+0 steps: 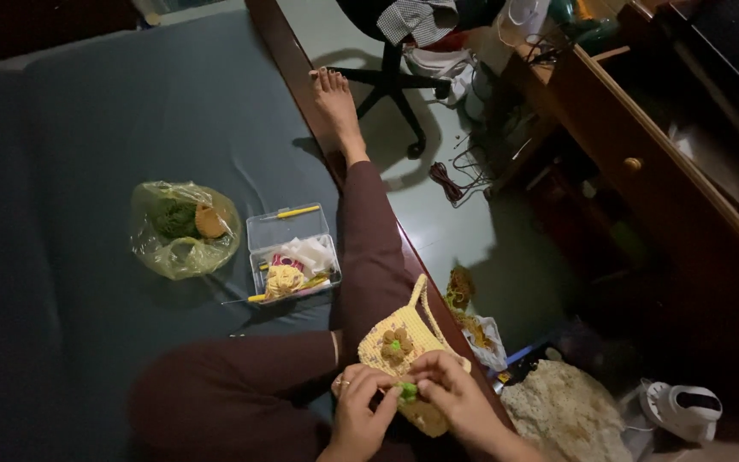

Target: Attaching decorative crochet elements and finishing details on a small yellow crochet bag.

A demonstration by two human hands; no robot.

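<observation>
I see a small yellow crocheted bag (404,346) lying on my lap, with a looped handle and a brown flower with a green centre on its front. My left hand (359,411) and right hand (455,395) both pinch a green crocheted piece (408,392) at the bag's lower edge, fingers closed in a tight grip. A clear plastic box (292,252) sits on the bed (87,128) nearby.

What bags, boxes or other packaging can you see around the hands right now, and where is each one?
Crumpled translucent yellow-green plastic bag: on the blue mattress, left of the box, holding green yarn.
Clear rectangular plastic box: open, beside the outstretched leg, holding yellow hooks and yarn.
No labels, signs or screens to be seen.
</observation>
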